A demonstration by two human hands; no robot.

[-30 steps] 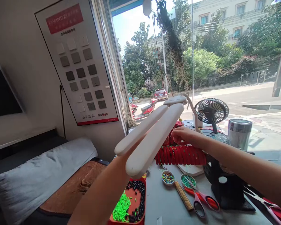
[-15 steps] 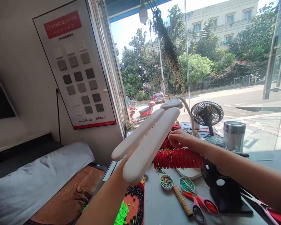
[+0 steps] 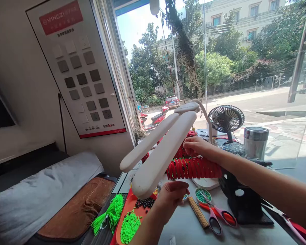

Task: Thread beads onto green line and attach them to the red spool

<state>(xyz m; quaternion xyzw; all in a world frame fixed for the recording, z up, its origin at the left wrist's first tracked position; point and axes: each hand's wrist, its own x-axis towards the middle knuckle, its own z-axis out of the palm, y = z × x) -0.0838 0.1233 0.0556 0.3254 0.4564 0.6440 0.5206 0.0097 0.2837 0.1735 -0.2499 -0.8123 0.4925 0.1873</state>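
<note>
Head view: wall board [image 3: 73, 68] reads "YANGZI".

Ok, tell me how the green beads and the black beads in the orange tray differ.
The green beads are bright neon and shaped like short thin sticks; the black beads are dark and rounder. The green beads lie at the near end of the orange tray, while the black beads sit at its far end, just beside the left hand. The green heap looks the larger. Both lie loose in that tray.
</note>
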